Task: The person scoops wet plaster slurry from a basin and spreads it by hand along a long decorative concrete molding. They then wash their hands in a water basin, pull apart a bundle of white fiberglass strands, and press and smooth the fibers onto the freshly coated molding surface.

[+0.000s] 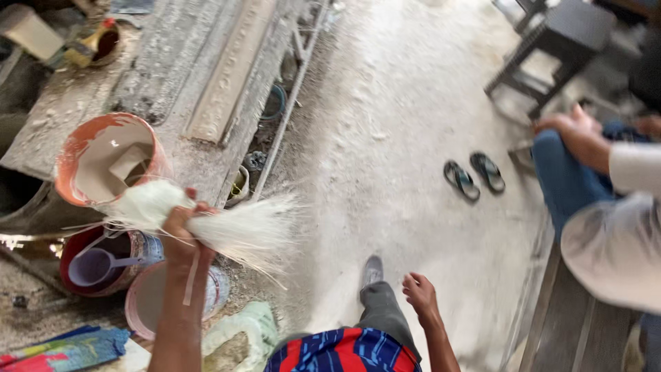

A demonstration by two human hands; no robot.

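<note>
A bundle of white fibres (227, 231) is gripped around its middle and held roughly level in the air. Its loose, wispy strands fan out to the right, while the denser, clumped end at the left looks wet and pale, just in front of an orange-rimmed bucket (72, 155) of white liquid.

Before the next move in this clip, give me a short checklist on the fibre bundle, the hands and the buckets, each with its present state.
1. Left hand gripping the white fibre bundle: ok.
2. Bundle held together, no strands dropped: cannot tell; loose strands stick out.
3. Right hand free: ok, empty and open.
4. Orange bucket upright beside the bundle: ok.
5. Red bucket with scoop within reach below the hand: ok.
6. Seated person apart from the bundle: ok.
</note>
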